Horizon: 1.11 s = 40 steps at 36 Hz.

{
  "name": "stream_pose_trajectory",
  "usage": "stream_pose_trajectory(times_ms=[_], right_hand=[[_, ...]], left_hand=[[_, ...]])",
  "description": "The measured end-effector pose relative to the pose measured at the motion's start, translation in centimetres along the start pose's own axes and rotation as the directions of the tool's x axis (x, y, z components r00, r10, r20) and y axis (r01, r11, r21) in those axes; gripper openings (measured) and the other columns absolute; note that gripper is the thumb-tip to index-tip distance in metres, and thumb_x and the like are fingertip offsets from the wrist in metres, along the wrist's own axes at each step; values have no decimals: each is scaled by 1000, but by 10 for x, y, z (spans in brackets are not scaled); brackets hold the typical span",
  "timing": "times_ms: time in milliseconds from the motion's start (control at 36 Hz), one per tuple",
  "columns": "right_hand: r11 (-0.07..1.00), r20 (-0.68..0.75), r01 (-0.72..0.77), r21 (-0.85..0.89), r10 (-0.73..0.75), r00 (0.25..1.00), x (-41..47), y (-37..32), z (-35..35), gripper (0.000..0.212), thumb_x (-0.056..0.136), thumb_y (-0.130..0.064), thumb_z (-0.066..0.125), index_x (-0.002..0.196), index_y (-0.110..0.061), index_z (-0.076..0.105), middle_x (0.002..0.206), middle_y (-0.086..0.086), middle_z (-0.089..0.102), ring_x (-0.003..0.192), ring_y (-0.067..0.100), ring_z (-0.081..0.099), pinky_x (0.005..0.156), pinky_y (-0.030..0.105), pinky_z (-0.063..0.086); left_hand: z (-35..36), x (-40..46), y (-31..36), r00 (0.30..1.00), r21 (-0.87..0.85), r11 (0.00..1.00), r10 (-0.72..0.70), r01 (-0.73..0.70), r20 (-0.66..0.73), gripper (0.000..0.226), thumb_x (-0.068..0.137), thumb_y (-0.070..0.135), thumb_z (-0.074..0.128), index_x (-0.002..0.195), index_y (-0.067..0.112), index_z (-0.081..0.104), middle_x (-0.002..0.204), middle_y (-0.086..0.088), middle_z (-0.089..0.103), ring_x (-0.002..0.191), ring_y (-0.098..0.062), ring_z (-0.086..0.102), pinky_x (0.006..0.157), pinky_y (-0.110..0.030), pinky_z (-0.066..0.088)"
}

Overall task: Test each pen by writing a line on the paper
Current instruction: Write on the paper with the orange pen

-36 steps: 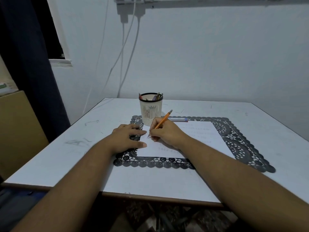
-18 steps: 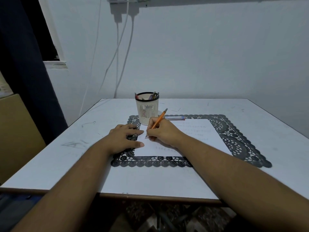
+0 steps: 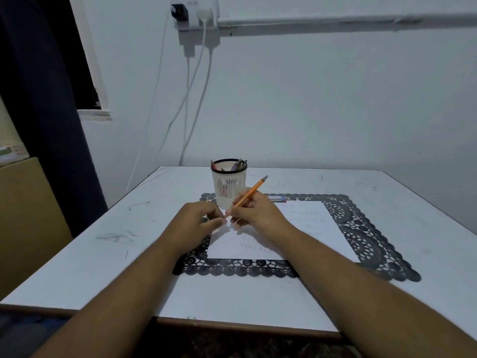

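Left hand (image 3: 198, 220): raised just over the left edge of the paper, thumb and fingertips drawn together at the orange pen's writing tip. Whether they pinch the tip or a cap there is too blurred to tell; my guess is that it is capping the pen or taking it over.
Pen holder (image 3: 229, 184): white slatted cup with a dark rim, standing at the far left corner of the mat, just behind both hands. Several pens lean inside, presumably the ones waiting to be tested or already done; it is close enough to swap pens without stretching.
Orange pen (image 3: 249, 193): slanted up and to the right, tip low and off the sheet, back end high in front of the holder.
Right hand (image 3: 254, 212): fingers curled round the lower barrel of the orange pen in a writing grip, lifted clear of the page, so no line is being drawn now.
Blue-and-white pen (image 3: 276, 197): lying flat on the mat past the paper's far edge, apparently set aside.
Paper (image 3: 304, 228): white sheet on the black lace mat (image 3: 361, 228), faint rows of test marks on it, with space left nearest the person.
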State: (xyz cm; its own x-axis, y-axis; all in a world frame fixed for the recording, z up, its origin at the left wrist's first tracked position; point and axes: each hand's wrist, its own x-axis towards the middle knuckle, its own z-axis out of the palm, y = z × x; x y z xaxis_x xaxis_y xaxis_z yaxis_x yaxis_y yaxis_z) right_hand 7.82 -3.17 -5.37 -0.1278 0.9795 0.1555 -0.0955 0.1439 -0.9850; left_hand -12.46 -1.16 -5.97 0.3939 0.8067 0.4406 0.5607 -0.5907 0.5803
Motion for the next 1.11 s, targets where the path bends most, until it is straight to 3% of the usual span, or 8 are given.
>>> stream_pose_trajectory(times_ms=[111, 167, 250, 306, 389, 667, 972, 1111], right_hand=[[997, -89, 71, 32, -68, 994, -5, -8, 3, 13, 105, -21, 60, 109, -9, 62, 101, 13, 76, 94, 28, 71, 88, 42, 58], [974, -105, 100, 205, -79, 991, -7, -14, 8, 31, 112, -31, 44, 108, -6, 61, 94, 15, 74, 95, 31, 71, 95, 44, 57], [844, -64, 80, 530, -54, 996, -10, -18, 18, 46, 109, -49, 39, 91, -10, 57, 72, 8, 52, 70, 25, 55, 81, 40, 52], [770, -39, 60, 635, -46, 998, -8, -16, 20, 48, 103, -54, 40, 80, -13, 49, 69, 4, 37, 63, 19, 38, 70, 36, 39], [762, -26, 65, 644, -63, 998, -3, -17, 18, 40, 93, -48, 45, 71, -16, 42, 68, 3, 29, 61, 17, 30, 64, 34, 31], [756, 11, 39, 653, -61, 998, 0, -18, 10, 33, 88, -43, 46, 69, -16, 38, 68, 2, 25, 59, 16, 26, 63, 34, 30], [753, 37, 20, 658, -58, 998, -1, -15, 8, 43, 86, -54, 56, 73, -15, 43, 71, 4, 28, 62, 18, 29, 65, 35, 32], [768, 10, 28, 640, -45, 999, 0, -17, 7, 46, 97, -54, 47, 74, -14, 47, 70, 5, 37, 64, 19, 38, 69, 35, 40]], left_hand=[[1, 0, 3, 1000, 1, 1000, -18, 18, -11, 18, 88, 17, 78, 73, 21, 69, 73, 13, 67, 75, -3, 62, 65, -9, 40], [0, 0, 6, 1000, -13, 1000, -28, 28, -13, 18, 89, 17, 78, 73, 22, 70, 74, 11, 68, 76, -2, 62, 65, -9, 39], [3, 0, 8, 999, -18, 999, -35, 35, -3, 16, 88, 18, 79, 74, 23, 72, 77, 12, 69, 79, -5, 63, 67, -14, 44], [6, -1, 9, 1000, -30, 999, -19, 19, 14, 16, 87, 17, 80, 74, 21, 72, 80, 15, 68, 79, -6, 64, 70, -17, 47], [9, 1, 9, 1000, -18, 1000, 16, -15, 13, 15, 86, 17, 80, 74, 21, 73, 83, 19, 67, 81, -5, 64, 70, -14, 44], [11, 6, 7, 1000, -18, 999, 29, -29, 9, 16, 85, 18, 83, 73, 24, 73, 83, 18, 68, 83, -6, 64, 70, -12, 43], [11, 3, 10, 1000, -16, 1000, 6, -6, 9, 15, 85, 18, 82, 74, 23, 74, 84, 21, 67, 84, -5, 63, 74, -15, 44], [9, 8, 8, 1000, -13, 1000, 14, -14, 21, 13, 86, 19, 82, 76, 25, 75, 86, 22, 67, 86, -4, 63, 74, -15, 45]])
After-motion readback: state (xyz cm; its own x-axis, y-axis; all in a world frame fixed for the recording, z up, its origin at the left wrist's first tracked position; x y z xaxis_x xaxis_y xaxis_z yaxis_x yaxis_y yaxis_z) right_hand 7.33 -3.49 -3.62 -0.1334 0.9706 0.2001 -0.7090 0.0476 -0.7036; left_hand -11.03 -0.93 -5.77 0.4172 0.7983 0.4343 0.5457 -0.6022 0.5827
